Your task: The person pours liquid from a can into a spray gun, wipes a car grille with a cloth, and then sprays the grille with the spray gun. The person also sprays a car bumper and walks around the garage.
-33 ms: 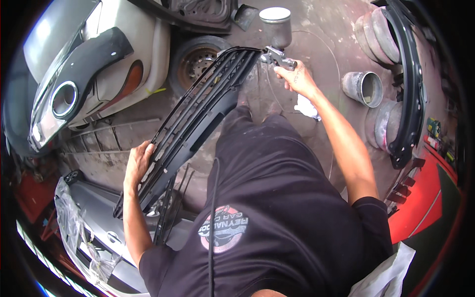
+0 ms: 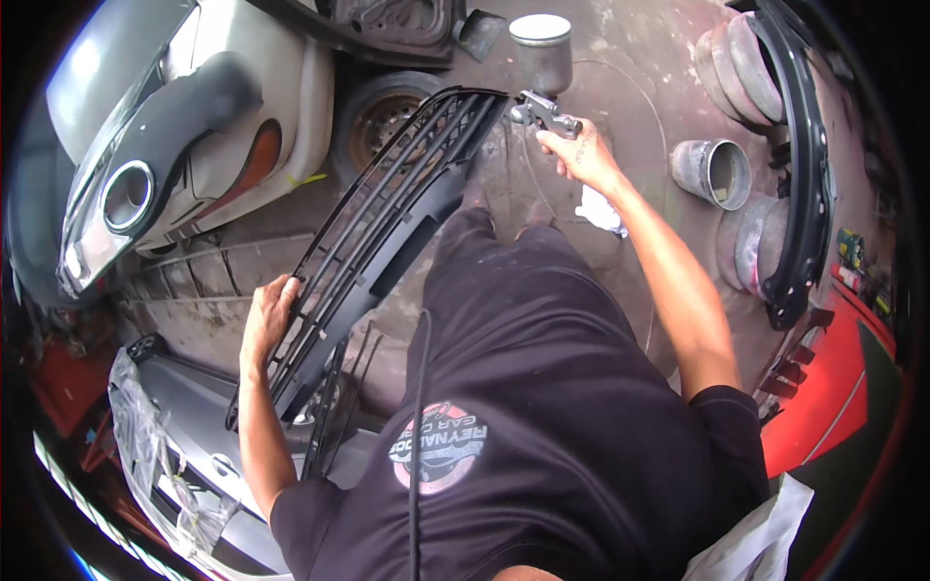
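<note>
Gripping long, slatted black plastic grille (image 2: pixel 360 269) with left hand (image 2: pixel 266 320), silver metal spray gun (image 2: pixel 550 116) with right hand (image 2: pixel 583 157); wearing round, lettered, red-and-grey shirt print (image 2: pixel 441 448).

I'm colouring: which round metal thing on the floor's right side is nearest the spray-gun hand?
The small middle cylinder; the upper one and lower one are farther from the right hand.

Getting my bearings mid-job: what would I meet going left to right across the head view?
Chrome-edged round opening → left hand → wheel → spray gun → open metal container → red panel.
</note>
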### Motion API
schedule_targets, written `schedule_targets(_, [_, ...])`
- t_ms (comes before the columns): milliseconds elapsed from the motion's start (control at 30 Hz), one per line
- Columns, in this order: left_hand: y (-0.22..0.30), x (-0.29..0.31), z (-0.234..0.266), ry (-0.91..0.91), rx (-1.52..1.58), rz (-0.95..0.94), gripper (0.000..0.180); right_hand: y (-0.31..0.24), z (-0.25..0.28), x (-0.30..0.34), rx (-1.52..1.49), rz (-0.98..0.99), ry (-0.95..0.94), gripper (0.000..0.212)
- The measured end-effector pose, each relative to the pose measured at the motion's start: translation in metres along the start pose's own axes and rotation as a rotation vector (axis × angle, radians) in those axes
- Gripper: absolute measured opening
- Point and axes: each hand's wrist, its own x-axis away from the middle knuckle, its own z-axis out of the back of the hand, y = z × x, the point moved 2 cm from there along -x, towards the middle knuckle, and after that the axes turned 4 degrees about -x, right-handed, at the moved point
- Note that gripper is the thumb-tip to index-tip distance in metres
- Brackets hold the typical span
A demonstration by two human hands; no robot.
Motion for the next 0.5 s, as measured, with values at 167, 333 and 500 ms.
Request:
schedule_targets(167, [-0.019, -0.017, 0.017, -0.121, 0.209, 0.130, 0.065, -0.005, -0.007, -0.001, -0.069, 0.027, 0.015, 0.028])
schedule_targets(333, [-0.024, -0.024, 0.008, -0.357, 0.580, 0.387, 0.070, -0.012, -0.014, 0.002, -0.150, 0.072, 0.051, 0.033])
schedule_targets(500, [-0.010, -0.013, -0.021, -0.574, 0.942, 0.526, 0.052, -0.017, -0.025, 0.006, -0.176, 0.081, 0.100, 0.035])
